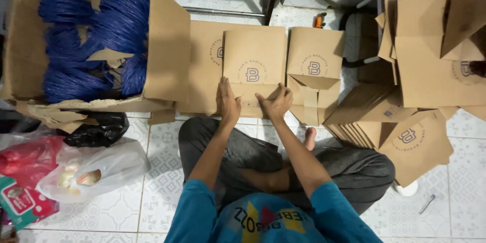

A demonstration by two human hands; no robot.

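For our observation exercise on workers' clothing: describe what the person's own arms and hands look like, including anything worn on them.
Both arms are bare from above the elbow down, below short teal-blue sleeves of a T-shirt. The left hand and right hand wear no gloves; no rings, watch or bracelets are visible. Fingers are slim, nails short.

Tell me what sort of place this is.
Probably a home or small workshop floor used for making paper bags by hand. Both hands press on a flat brown paper bag lying on patterned floor tiles; a stack of finished bags sits right, and a cardboard box of blue cord left.
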